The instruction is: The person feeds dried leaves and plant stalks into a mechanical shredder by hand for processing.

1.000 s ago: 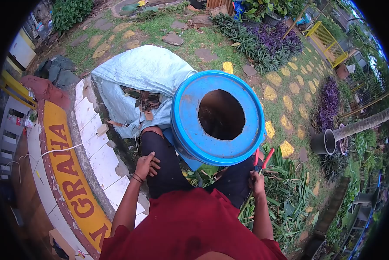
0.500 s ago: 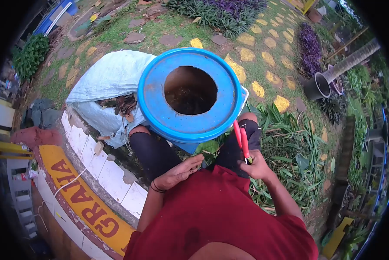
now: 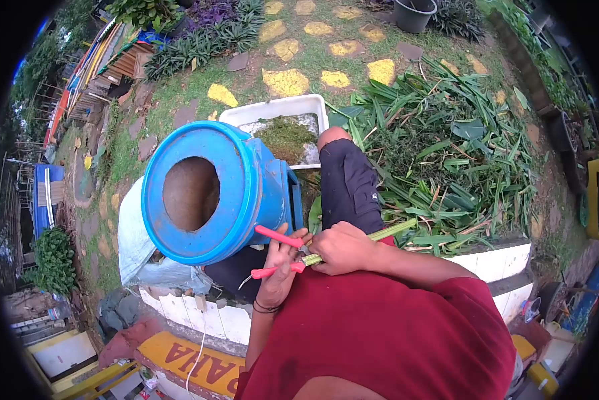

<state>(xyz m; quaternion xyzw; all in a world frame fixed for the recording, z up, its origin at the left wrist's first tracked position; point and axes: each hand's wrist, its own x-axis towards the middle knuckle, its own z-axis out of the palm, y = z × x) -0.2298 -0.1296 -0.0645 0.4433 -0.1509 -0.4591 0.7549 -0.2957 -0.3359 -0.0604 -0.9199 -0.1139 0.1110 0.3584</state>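
My left hand [image 3: 275,288], palm turned up, is around pruning shears [image 3: 279,236] with red handles spread apart. My right hand [image 3: 346,249] is closed on a green stalk [image 3: 398,229], which slants up to the right and sticks out past the fist on both sides. The stalk's lower end overlaps the shears; the blades are mostly hidden at my right fingers. Left of both hands, a blue drum [image 3: 271,193] stands tilted in view, its lid [image 3: 236,160] cut with a round hole.
Behind the drum sits a white tray [image 3: 316,107] holding mossy green matter. A heap of cut leaves and stems [image 3: 439,167] lies right of my knee. A pale sack [image 3: 131,230] rests left of the drum, beside a white-tiled ledge [image 3: 229,320].
The shears have passed from my right hand to my left. My right hand now grips a green stalk, and both hands have come together. The view has swung right.
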